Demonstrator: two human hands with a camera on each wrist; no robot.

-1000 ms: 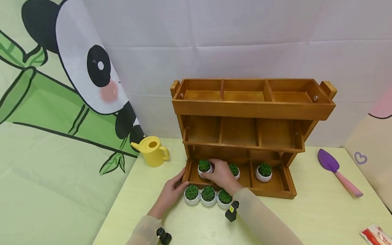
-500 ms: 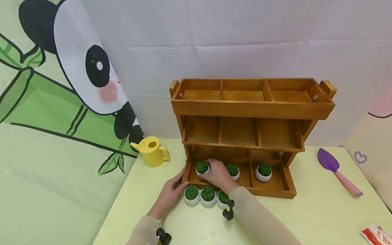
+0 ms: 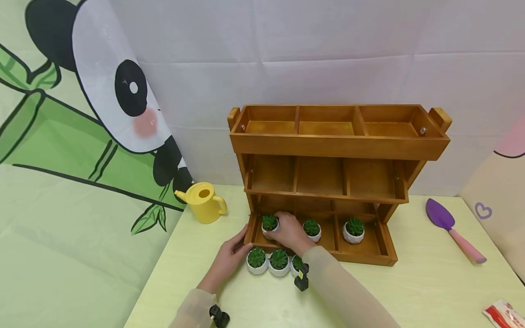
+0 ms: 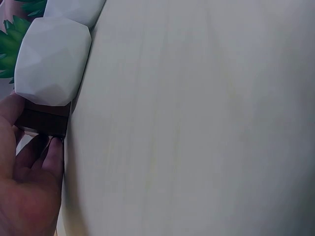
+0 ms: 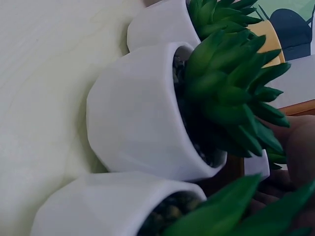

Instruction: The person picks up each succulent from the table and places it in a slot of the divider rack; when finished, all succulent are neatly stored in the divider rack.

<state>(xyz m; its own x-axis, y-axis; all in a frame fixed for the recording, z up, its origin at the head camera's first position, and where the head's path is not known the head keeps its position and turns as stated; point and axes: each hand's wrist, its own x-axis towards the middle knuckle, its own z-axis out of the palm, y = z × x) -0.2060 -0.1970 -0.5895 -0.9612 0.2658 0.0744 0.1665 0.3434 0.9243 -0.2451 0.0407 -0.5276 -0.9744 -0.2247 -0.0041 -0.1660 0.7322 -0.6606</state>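
Note:
A wooden three-tier shelf [image 3: 340, 146] stands on the table. In its bottom tier's left compartment, my right hand [image 3: 290, 234] pinches a small potted succulent [image 3: 269, 222] in a white pot. My left hand [image 3: 229, 258] grips the tier's front left corner, thumb and fingers around the wood [image 4: 47, 120] in the left wrist view. More succulents sit in the bottom tier's middle [image 3: 311, 228] and right [image 3: 354, 229] compartments. Three more potted succulents [image 3: 279, 260] line up in front of the shelf, the rightmost partly behind my right wrist. They largely block the right hand's fingers in the right wrist view.
A yellow watering can [image 3: 204, 203] stands left of the shelf. On the right lie a trowel [image 3: 450, 225] with a purple blade and pink handle and a red-and-white packet [image 3: 504, 314]. A pale cloth backdrop [image 3: 328, 54] rises behind the shelf.
My right hand has shifted slightly left with the succulent, away from the one in the middle compartment. My left hand has stayed at the shelf corner.

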